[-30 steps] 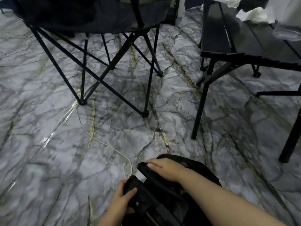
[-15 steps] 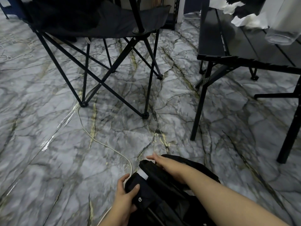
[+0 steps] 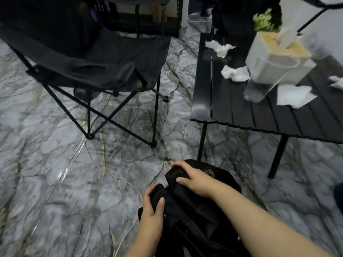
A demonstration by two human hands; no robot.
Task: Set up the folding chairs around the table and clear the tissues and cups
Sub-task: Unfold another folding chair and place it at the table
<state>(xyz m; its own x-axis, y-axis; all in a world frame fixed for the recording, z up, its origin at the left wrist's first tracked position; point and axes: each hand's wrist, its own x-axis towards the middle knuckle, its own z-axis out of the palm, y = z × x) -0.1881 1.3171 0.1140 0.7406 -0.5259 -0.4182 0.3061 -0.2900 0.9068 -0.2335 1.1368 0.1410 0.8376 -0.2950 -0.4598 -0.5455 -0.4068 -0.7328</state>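
Note:
A folded black folding chair [image 3: 187, 210] is bunched up low in front of me. My left hand [image 3: 151, 210] grips its near left end and my right hand [image 3: 193, 179] clasps its upper end. An unfolded black folding chair [image 3: 104, 58] stands on the marble floor at the upper left. The black slatted table [image 3: 241, 112] is at the right, with several crumpled white tissues [image 3: 234, 73] on it and a clear plastic cup [image 3: 259, 88] leaning near a white tissue box [image 3: 278, 58].
A thin white cable [image 3: 104, 171] runs across the marble floor from the open chair's leg toward my hands. A small green plant [image 3: 265, 21] stands at the table's far side. Dark shelving [image 3: 141, 17] stands behind the open chair.
The view has tilted up, showing the open chair's seat and the tabletop with tissues, cup and box. Both hands stay on the folded chair, lifted a little higher.

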